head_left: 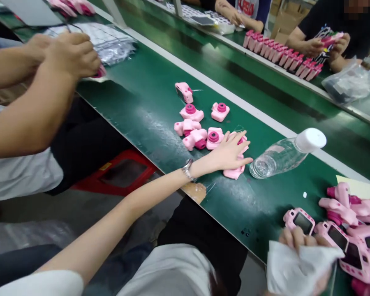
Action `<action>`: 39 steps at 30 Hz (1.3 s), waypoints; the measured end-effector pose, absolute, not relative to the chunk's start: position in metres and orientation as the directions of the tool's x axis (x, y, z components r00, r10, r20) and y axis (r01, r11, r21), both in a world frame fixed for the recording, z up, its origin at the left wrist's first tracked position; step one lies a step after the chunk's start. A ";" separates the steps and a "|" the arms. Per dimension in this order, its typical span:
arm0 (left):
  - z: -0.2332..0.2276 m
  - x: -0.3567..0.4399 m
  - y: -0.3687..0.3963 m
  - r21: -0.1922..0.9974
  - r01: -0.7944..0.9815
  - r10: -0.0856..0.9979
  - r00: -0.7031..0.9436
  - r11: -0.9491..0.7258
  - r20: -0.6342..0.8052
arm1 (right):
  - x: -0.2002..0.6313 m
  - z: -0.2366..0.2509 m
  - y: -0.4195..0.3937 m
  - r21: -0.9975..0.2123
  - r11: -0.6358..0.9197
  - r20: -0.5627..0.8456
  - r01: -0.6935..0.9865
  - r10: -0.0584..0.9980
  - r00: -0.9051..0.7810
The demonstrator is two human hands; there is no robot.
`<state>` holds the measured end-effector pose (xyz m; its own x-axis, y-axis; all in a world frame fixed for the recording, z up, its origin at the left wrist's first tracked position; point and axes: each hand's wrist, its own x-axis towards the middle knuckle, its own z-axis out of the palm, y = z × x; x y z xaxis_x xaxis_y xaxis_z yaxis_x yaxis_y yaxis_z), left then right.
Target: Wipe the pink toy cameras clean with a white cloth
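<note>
My left hand reaches across the green table with its fingers spread, lying over pink toy cameras. One pink toy camera shows below the palm, and another is partly hidden under the fingers. Close by, a toy camera with a dark pink lens ring faces up, beside several more in a loose group. My right hand, at the lower right, is closed on a white cloth that covers most of the fingers. Just beyond it lies a toy camera with its screen up.
A clear bottle with a white cap stands right of my left hand. Several toy cameras are heaped at the right. At left, a co-worker's hands work near plastic bags. Across the line, a row of pink pieces stands before another person.
</note>
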<state>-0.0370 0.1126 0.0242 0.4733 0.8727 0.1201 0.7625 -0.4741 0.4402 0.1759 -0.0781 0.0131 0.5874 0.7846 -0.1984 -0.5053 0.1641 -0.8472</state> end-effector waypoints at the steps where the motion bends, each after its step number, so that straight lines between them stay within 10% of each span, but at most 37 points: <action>1: 0.021 -0.040 0.097 0.479 0.737 0.873 0.458 -0.477 0.166 | 0.171 0.012 -0.076 -0.865 0.145 -0.181 -0.480 0.803 0.568; 13: 0.002 -0.055 0.004 0.789 0.580 0.949 0.314 -0.202 0.012 | 0.220 0.006 -0.071 -0.864 0.226 -0.121 -0.451 0.776 0.619; 19: 0.005 -0.032 -0.015 0.971 0.108 0.970 0.093 0.215 -0.225 | 0.143 -0.004 -0.081 -0.912 0.049 -0.170 -0.408 0.858 0.484; 25: 0.015 -0.010 -0.038 0.823 -0.380 0.904 0.112 0.422 -0.412 | 0.069 -0.004 -0.080 -0.963 -0.004 0.180 0.269 0.735 0.654; 32: 0.022 -0.045 -0.025 0.583 -0.413 0.697 0.573 0.700 -0.430 | 0.088 0.003 -0.063 -0.848 0.207 0.454 0.487 0.758 0.469; 35: 0.016 -0.047 -0.023 0.447 -0.447 0.625 0.651 0.775 -0.431 | 0.095 0.006 -0.062 -0.837 0.205 0.419 0.508 0.836 0.353; 39: 0.013 -0.039 -0.023 0.410 -0.502 0.648 0.616 0.761 -0.448 | 0.104 0.014 -0.061 -0.983 -0.036 0.089 0.182 0.771 0.630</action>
<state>-0.0394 -0.0227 0.0126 0.6162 0.6477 -0.4480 -0.5022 0.7614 0.4100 0.1040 -0.0606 0.0141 0.6301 0.7714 0.0885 0.1815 -0.0355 -0.9827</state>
